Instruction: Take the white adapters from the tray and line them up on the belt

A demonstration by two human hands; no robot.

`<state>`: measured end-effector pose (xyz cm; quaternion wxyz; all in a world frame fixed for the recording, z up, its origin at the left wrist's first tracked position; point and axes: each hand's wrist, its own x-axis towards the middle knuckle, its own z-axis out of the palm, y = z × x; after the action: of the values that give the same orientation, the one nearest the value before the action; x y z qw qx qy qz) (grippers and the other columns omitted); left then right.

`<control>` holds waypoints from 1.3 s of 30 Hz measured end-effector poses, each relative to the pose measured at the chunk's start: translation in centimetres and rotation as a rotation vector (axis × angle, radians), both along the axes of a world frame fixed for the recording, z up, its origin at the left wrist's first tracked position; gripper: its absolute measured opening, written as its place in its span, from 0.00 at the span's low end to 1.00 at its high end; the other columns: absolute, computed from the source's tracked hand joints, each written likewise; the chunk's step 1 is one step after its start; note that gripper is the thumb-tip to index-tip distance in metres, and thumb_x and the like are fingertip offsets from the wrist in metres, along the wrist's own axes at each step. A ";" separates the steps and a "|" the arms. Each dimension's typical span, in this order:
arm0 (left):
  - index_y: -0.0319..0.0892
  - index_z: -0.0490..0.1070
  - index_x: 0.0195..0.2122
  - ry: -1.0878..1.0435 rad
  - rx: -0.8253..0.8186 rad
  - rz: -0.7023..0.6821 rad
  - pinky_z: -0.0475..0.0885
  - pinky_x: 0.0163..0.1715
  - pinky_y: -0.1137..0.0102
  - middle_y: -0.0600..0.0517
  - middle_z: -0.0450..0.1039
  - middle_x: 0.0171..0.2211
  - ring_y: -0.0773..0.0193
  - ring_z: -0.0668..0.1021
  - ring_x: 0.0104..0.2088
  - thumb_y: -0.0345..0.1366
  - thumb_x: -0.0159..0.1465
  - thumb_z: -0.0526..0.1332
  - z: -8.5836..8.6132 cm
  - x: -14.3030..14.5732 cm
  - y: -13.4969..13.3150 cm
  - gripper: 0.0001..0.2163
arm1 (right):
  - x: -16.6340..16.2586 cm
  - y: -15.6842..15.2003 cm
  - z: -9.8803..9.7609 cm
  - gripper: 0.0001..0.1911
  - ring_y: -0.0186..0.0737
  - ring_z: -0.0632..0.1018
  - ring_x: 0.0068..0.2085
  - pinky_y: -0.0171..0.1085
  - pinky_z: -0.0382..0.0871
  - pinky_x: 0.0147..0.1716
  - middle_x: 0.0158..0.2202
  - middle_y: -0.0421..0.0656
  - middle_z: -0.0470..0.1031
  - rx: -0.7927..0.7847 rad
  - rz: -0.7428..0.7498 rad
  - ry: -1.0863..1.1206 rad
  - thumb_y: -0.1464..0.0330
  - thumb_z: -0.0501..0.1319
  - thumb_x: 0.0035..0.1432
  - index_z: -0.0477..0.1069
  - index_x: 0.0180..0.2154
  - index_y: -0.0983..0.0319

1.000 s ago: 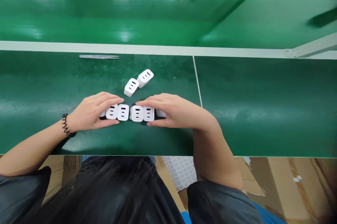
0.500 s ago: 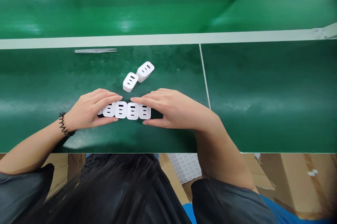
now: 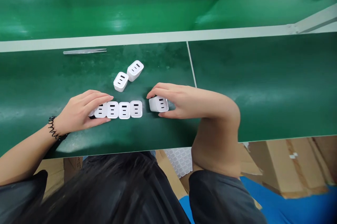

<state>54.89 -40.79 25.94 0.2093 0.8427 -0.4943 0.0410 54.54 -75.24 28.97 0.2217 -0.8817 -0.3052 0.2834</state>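
A row of several white chargers (image 3: 124,110), each with one wide and two small slots on top, stands side by side on the green table. My left hand (image 3: 83,110) closes around the row's left end, fingers along the far side and thumb along the near side; the chargers under the palm are partly hidden. Right of the row, across a gap, my right hand (image 3: 173,101) grips a separate white charger (image 3: 159,104) between fingers and thumb, its slotted face upward. Beyond the row stand two more chargers, one nearer (image 3: 121,81) and one farther (image 3: 135,70), corners nearly touching.
Metal tweezers (image 3: 84,51) lie toward the table's back left. A white rail (image 3: 152,37) runs along the back, and a thin pale seam (image 3: 191,64) crosses the table (image 3: 258,87). Below the front edge are cardboard boxes (image 3: 280,168) and a tray of pale, closely packed pieces (image 3: 179,161).
My right hand has moved off the row's right end to the right and now shows a charger in its grip. The left hand stays on the row. The view has shifted slightly right.
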 end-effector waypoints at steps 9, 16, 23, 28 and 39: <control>0.42 0.63 0.60 -0.008 0.011 -0.008 0.76 0.42 0.64 0.44 0.77 0.48 0.54 0.79 0.46 0.44 0.66 0.65 0.1 0.0 0.0 0.25 | -0.1 1.2 0.9 0.20 0.45 0.76 0.43 0.42 0.70 0.42 0.47 0.46 0.76 0.197 0.081 -0.010 0.68 0.56 0.57 0.67 0.52 0.59; 0.42 0.63 0.61 -0.004 0.018 -0.008 0.76 0.43 0.64 0.44 0.76 0.48 0.54 0.79 0.46 0.44 0.66 0.64 0.1 0.0 0.2 0.25 | -0.1 1.3 0.9 0.17 0.46 0.75 0.45 0.42 0.69 0.44 0.47 0.47 0.75 0.197 0.072 -0.020 0.67 0.56 0.58 0.67 0.51 0.59; 0.42 0.64 0.60 0.027 0.026 0.007 0.76 0.44 0.63 0.44 0.77 0.48 0.54 0.79 0.46 0.45 0.66 0.64 0.2 0.0 0.1 0.24 | -0.1 2.3 0.0 0.17 0.50 0.74 0.46 0.43 0.68 0.42 0.45 0.48 0.73 0.064 0.041 -0.083 0.62 0.64 0.57 0.69 0.48 0.61; 0.43 0.65 0.59 0.030 0.034 0.014 0.77 0.43 0.63 0.45 0.77 0.48 0.54 0.80 0.46 0.46 0.66 0.64 0.2 0.1 0.0 0.23 | -0.2 2.9 -0.2 0.20 0.49 0.75 0.46 0.41 0.68 0.41 0.47 0.48 0.73 0.076 0.072 -0.080 0.61 0.65 0.57 0.68 0.50 0.59; 0.46 0.64 0.62 0.186 -0.162 -0.070 0.77 0.45 0.55 0.45 0.76 0.49 0.50 0.78 0.48 0.52 0.65 0.63 0.4 1.1 0.9 0.27 | 0.9 0.6 -0.7 0.35 0.49 0.75 0.52 0.43 0.70 0.48 0.56 0.45 0.71 0.219 0.079 0.087 0.53 0.67 0.54 0.63 0.61 0.53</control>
<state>56.00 -39.85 26.39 0.3228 0.8055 -0.4969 -0.0046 55.48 -74.63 28.24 0.3181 -0.8264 -0.3589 0.2950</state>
